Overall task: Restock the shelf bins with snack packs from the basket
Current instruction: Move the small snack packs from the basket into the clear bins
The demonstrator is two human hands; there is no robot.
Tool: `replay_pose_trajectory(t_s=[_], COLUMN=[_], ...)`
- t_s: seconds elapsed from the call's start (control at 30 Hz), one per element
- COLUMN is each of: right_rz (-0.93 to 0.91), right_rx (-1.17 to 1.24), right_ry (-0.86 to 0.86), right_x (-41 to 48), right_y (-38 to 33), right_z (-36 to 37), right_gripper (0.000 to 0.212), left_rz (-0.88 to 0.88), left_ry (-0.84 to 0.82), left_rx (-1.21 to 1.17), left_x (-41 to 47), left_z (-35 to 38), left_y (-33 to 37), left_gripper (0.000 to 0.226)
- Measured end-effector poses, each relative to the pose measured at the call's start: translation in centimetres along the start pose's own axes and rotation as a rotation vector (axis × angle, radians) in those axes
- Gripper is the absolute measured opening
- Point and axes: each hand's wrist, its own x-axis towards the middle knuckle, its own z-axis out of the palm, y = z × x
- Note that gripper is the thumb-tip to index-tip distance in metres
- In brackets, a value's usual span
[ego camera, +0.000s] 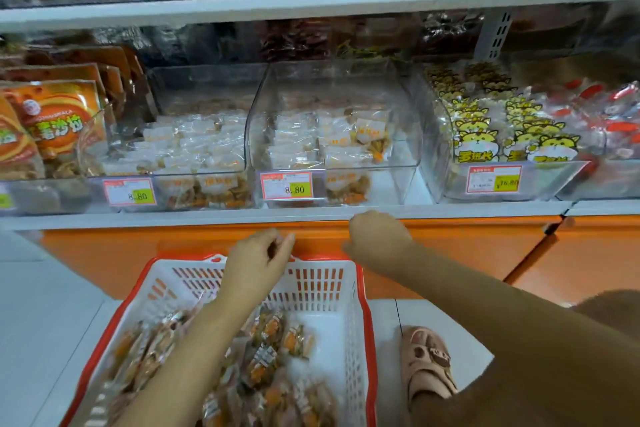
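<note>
The basket (349,291), white with a red rim, stands on the floor (45,305) in front of the orange base panel (467,253) of the shelving. The snack packs (266,357), clear wrappers with orange and brown contents, lie loose in the near and left part of the basket; the far right corner of its bottom is bare.

The left hand (256,263) hovers above the far wall of the basket, just below the shelf edge (173,220). Its fingers are loosely curled and nothing shows in them. The right hand (377,239) is raised against the shelf edge, its back toward the camera. Its fingers bend away out of sight, so it cannot be told whether they hold anything.

On the shelf, directly above the hands, sits the centre bin (332,87), a clear bin partly filled with similar packs, mostly on its left side. The left bin (204,87) beside it is fuller. Each carries a price tag (286,185) reading 8.80. To the right stands a bin of yellow cat-print packs (485,139); to the left stand orange bags (59,121). A sandalled foot (426,364) rests just right of the basket.
</note>
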Motion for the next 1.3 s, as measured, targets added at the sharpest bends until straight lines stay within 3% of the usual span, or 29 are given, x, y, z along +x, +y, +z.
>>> replay_pose_trajectory(t_s=[0.13,0.23,0.37,0.47,0.63,0.83,0.93,1.03,1.3], right_rz=[0.143,0.243,0.413,0.489,0.564,0.552,0.539,0.519,0.520], right_rx=[0.081,0.339,0.721,0.813,0.897,0.871,0.856,0.843,0.862], right_ry=[-0.170,-0.227,-0.126,-0.039,0.030,0.046,0.051,0.052,0.069], right_x=[1.2,1.6,2.2,2.8,4.0,4.7,5.0,5.1,5.2], right_y=[2.2,2.5,2.0,1.5,1.4,1.5,1.6,1.7,1.7], right_z=[6.4,9.9,12.7,14.0,15.0,15.9,16.0,16.1,16.5], right_gripper=[0.022,0.016,0.012,0.015,0.033,0.019,0.017,0.019,0.015], left_rz=[-0.324,-0.487,-0.618,-0.701,-0.739,-0.870,-0.885,-0.866,-0.899], left_ry=[-0.295,-0.426,-0.535,-0.620,-0.694,-0.625,-0.684,-0.744,-0.727], left_rx=[0.088,0.119,0.135,0.151,0.271,0.183,0.113,0.101,-0.075], left_x=[-2.5,-4.4,-6.4,-6.8,-6.1,-5.2,-4.8,-5.4,-7.1], left_z=[3.0,5.2,8.1,9.9,12.5,15.5,16.7,17.8,19.0], left_y=[-4.7,-7.1,-10.1,-11.1,-12.3,-12.9,-12.4,-12.3,-10.8], left_gripper=[0.027,0.021,0.035,0.014,0.014,0.033,0.014,0.025,0.017])
